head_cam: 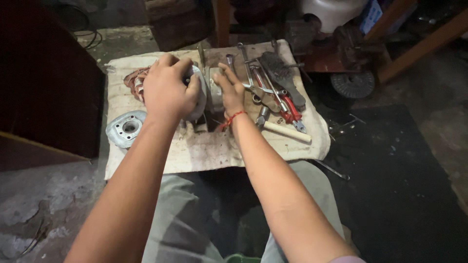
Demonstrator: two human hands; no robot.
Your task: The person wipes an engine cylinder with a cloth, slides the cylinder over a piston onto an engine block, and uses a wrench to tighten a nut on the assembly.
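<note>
A single head-worn view looks steeply down and forward from close above the person's lap. Both forearms run up from the bottom edge to mid-frame, where a dirty cloth (204, 151) lies on the floor (414, 160). Dark furniture fills the upper left; workshop clutter lines the top edge.

tool pile (273, 90) crowding right, cloth (195, 151) front seemingly open

Wire brush (282, 73), red-handled pliers (291, 110), wrenches (249, 68)
</note>
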